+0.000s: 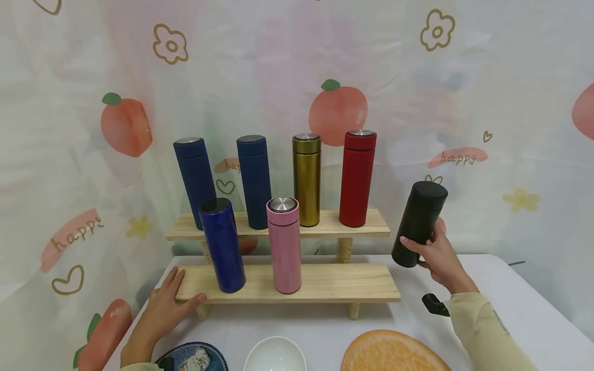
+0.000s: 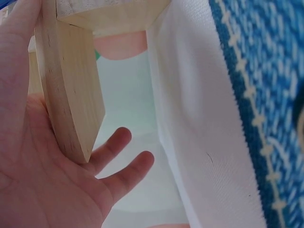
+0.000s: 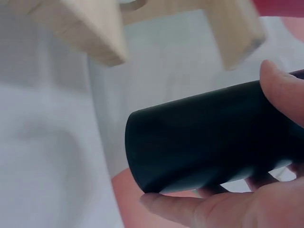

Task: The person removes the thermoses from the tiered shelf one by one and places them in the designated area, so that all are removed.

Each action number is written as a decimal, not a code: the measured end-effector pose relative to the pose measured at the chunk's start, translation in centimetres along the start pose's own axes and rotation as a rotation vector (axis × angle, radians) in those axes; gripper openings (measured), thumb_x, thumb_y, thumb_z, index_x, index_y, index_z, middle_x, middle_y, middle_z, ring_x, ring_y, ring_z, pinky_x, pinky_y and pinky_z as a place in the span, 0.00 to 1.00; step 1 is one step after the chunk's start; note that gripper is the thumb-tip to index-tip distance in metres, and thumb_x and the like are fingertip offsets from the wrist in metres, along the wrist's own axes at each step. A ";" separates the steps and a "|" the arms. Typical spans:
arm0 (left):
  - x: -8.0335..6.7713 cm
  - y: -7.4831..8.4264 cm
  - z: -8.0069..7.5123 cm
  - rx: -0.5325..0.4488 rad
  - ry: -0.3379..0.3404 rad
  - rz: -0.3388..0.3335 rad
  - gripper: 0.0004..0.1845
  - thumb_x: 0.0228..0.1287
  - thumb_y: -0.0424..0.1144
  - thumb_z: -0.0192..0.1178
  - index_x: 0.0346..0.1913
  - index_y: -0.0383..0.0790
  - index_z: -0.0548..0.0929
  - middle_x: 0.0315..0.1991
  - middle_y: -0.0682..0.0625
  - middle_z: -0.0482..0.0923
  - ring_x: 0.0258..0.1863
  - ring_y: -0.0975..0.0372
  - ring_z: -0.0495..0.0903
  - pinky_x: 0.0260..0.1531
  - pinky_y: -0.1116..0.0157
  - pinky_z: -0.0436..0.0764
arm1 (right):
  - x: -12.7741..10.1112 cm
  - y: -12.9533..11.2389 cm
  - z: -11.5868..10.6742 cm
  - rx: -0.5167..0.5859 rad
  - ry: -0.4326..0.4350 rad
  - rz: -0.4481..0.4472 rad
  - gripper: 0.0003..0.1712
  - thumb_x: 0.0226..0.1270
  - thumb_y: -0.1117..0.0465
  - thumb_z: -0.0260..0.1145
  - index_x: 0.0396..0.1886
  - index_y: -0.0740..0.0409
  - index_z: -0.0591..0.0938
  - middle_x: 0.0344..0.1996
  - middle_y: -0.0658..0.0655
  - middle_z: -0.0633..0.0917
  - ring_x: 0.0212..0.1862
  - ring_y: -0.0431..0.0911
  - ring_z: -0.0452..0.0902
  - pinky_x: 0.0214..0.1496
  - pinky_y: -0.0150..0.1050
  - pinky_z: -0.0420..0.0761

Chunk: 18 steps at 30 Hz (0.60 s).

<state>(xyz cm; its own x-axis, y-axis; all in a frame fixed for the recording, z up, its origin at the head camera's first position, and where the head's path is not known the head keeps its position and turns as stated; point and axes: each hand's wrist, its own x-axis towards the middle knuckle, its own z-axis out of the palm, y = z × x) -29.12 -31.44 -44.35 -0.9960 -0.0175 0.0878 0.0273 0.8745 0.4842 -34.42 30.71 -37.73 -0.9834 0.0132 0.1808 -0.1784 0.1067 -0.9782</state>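
My right hand [image 1: 436, 255] grips a matte black flask [image 1: 419, 223] by its lower half and holds it tilted in the air, right of a two-step wooden shelf [image 1: 325, 282]. In the right wrist view the black flask [image 3: 209, 137] lies across my fingers [image 3: 190, 206]. My left hand [image 1: 169, 304] rests with straight fingers on the lower step's left end, and the board's edge [image 2: 71, 99] lies against my palm. On the lower step stand a glossy blue flask [image 1: 223, 245] and a pink flask [image 1: 284, 245]. The upper step carries two navy flasks, a gold flask [image 1: 307, 180] and a red flask [image 1: 356, 178].
The shelf stands on a white table [image 1: 506, 309] against a peach-print curtain. Along the near edge lie a blue patterned plate [image 1: 195, 358], a white bowl [image 1: 275, 355] and an orange-slice mat [image 1: 390, 353]. A small black object [image 1: 433, 304] lies by my right wrist.
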 end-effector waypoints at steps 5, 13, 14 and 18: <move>0.0 0.1 0.0 0.004 0.010 -0.007 0.61 0.69 0.72 0.61 0.84 0.27 0.53 0.85 0.28 0.42 0.73 0.19 0.53 0.65 0.25 0.61 | 0.9 1.2 -0.1 -0.021 -0.037 0.046 0.59 0.80 0.63 0.67 0.88 0.48 0.34 0.85 0.73 0.40 0.82 0.75 0.40 0.63 0.88 0.53; 0.1 -0.1 0.2 0.003 0.027 0.003 0.60 0.69 0.72 0.61 0.84 0.27 0.53 0.85 0.28 0.43 0.72 0.18 0.54 0.65 0.25 0.61 | 1.7 3.5 -0.1 -0.076 -0.052 0.134 0.61 0.80 0.60 0.67 0.87 0.57 0.29 0.84 0.77 0.41 0.82 0.75 0.41 0.63 0.86 0.56; 0.1 -0.1 0.2 0.000 0.028 0.007 0.60 0.69 0.71 0.61 0.84 0.27 0.53 0.85 0.28 0.43 0.72 0.18 0.54 0.65 0.25 0.61 | 1.8 3.8 0.0 -0.073 -0.050 0.140 0.60 0.80 0.60 0.67 0.87 0.58 0.30 0.83 0.77 0.42 0.81 0.76 0.43 0.63 0.87 0.56; -0.1 -0.2 0.2 -0.008 0.033 0.005 0.60 0.68 0.72 0.62 0.84 0.28 0.54 0.85 0.28 0.43 0.72 0.19 0.55 0.65 0.25 0.62 | 1.8 4.8 0.4 -0.055 -0.044 0.153 0.57 0.80 0.60 0.67 0.86 0.59 0.33 0.82 0.77 0.45 0.79 0.76 0.50 0.63 0.85 0.58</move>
<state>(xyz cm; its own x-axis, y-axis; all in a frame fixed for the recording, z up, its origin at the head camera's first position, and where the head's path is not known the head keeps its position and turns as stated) -29.09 -31.52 -44.68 -0.9925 -0.0289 0.1191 0.0335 0.8707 0.4907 -37.10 30.89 -42.12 -0.9997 -0.0098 0.0244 -0.0257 0.1615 -0.9865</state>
